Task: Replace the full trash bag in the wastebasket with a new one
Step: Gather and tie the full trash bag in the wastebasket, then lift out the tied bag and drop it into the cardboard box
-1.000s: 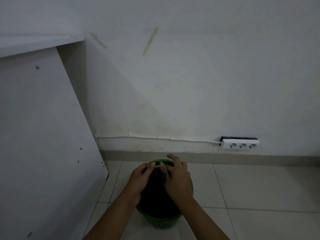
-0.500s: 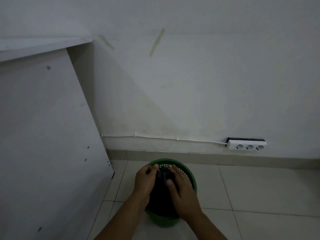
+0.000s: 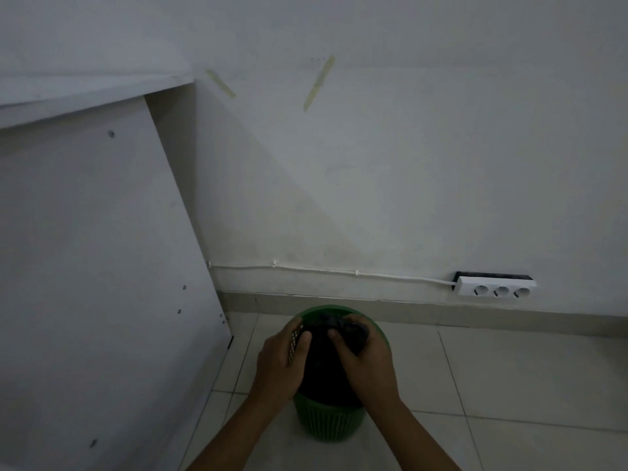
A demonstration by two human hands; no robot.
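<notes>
A round green mesh wastebasket stands on the tiled floor just in front of the wall. A black trash bag fills it, its top bunched near the far rim. My left hand grips the basket's left rim, thumb inside against the bag. My right hand is closed on the gathered black plastic at the bag's top right. Both hands cover much of the basket's opening.
A white furniture panel leans close on the left, its corner near the basket. A white three-socket power strip with its cable runs along the wall above the skirting. Floor tiles extend to the right.
My left hand has shifted outward from the bag's top to the basket's left rim. My right hand has closed around the gathered bag top. The view has dipped slightly.
</notes>
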